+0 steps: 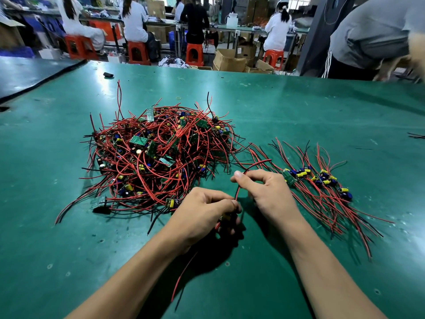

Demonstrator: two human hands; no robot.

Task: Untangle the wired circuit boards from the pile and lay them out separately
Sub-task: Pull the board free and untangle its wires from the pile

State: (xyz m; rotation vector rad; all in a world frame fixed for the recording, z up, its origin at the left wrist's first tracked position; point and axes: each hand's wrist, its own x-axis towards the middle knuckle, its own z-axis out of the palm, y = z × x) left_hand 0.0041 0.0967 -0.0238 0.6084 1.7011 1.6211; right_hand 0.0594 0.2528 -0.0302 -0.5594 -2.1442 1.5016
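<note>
A green table (299, 107) carries a small black piece (108, 75) near its far edge and a rubber band (178, 98) nearer. Beyond it, people in white coats (134, 19) sit on orange stools (194, 54) at benches, beside cardboard boxes (228, 61). A person in grey (372, 31) leans at the right.

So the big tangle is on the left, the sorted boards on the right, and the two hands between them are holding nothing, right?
Not quite: they are not empty. The head view shows the left hand gripping a wired piece and the right hand pinching its red wire. The tangle is left, the sorted boards right, as you said.
</note>
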